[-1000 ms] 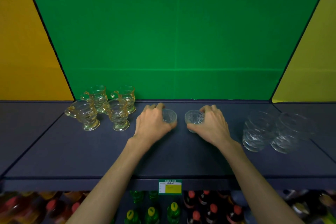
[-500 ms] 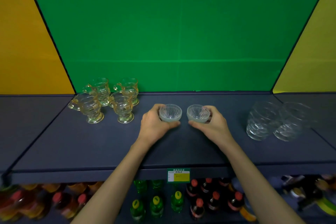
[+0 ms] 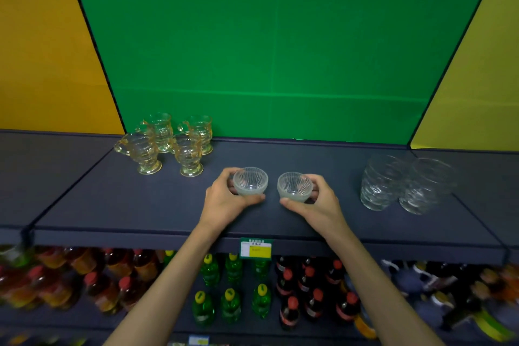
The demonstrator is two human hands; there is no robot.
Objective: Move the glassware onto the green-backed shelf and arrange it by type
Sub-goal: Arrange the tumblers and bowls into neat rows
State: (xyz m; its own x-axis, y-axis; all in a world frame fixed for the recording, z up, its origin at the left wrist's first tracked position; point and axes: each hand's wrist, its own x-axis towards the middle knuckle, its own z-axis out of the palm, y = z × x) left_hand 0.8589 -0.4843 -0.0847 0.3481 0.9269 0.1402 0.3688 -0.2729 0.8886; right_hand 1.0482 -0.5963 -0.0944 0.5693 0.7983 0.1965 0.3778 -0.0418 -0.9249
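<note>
Two small ribbed clear glass bowls stand side by side in the middle of the dark shelf (image 3: pixel 280 222) in front of the green back panel. My left hand (image 3: pixel 224 202) grips the left bowl (image 3: pixel 250 184), fingers behind and thumb in front. My right hand (image 3: pixel 320 205) holds the right bowl (image 3: pixel 295 187) the same way. Several amber footed glass cups (image 3: pixel 168 143) with handles are grouped at the shelf's back left. Two clear wavy tumblers (image 3: pixel 404 185) stand at the right.
Yellow panels flank the green one on both sides. A green and yellow price tag (image 3: pixel 256 248) hangs on the shelf's front edge. Below, a lower shelf holds several green, dark and orange drink bottles (image 3: pixel 233 289). Bare shelf lies between the bowls and the tumblers.
Both bowls have come a little nearer the shelf's front, still held, and now show their open tops. My view has tilted down, showing more of the lower shelf.
</note>
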